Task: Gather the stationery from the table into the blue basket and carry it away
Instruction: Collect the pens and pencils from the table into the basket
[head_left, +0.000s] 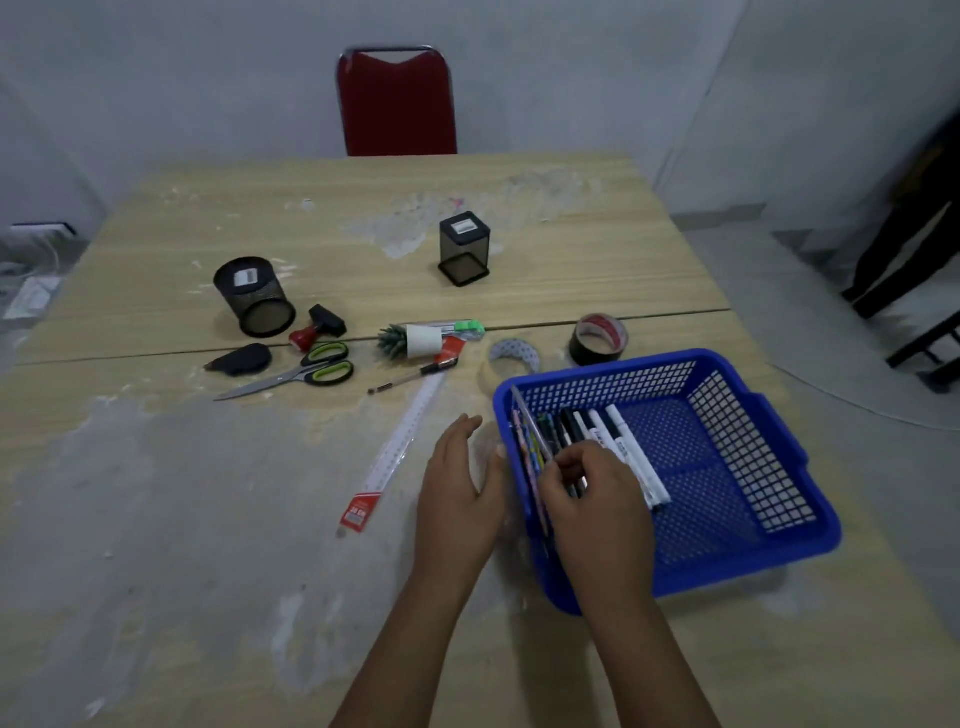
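The gathering is partly done: a row of pens and markers (597, 441) already lies along the near-left side of the blue basket (727, 540), and much stationery is still out on the tabletop (156, 519).

Far out to the left of the left hand (460, 499) lie a round mesh pen cup (254, 296) tipped on its side, a dark cutter (241, 358), a red-and-black stamp (317, 327) and green-handled scissors (306, 371). Closer, just left of that hand, a long packaged ruler (400, 447) runs diagonally away from it, with a pen (415, 374) and a small toppled potted plant (410, 342) beyond its far end. Further back stands a square mesh holder (464, 248).

The left hand is spread, fingers straight, its thumb side against the basket's left wall, apparently steadying it. The right hand (592, 499) reaches over the rim with fingers curled, pinching the near ends of the pens, likely settling them in place. Beyond both hands, past the basket's far edge, sit a patterned tape roll (514, 353) and a black tape roll (597, 340).

Next, I judge, the left hand should take the ruler, which lies nearest. The basket's right half is open for it, and the basket sits close to the tabletop's right edge, so pushing it rightward risks a fall.
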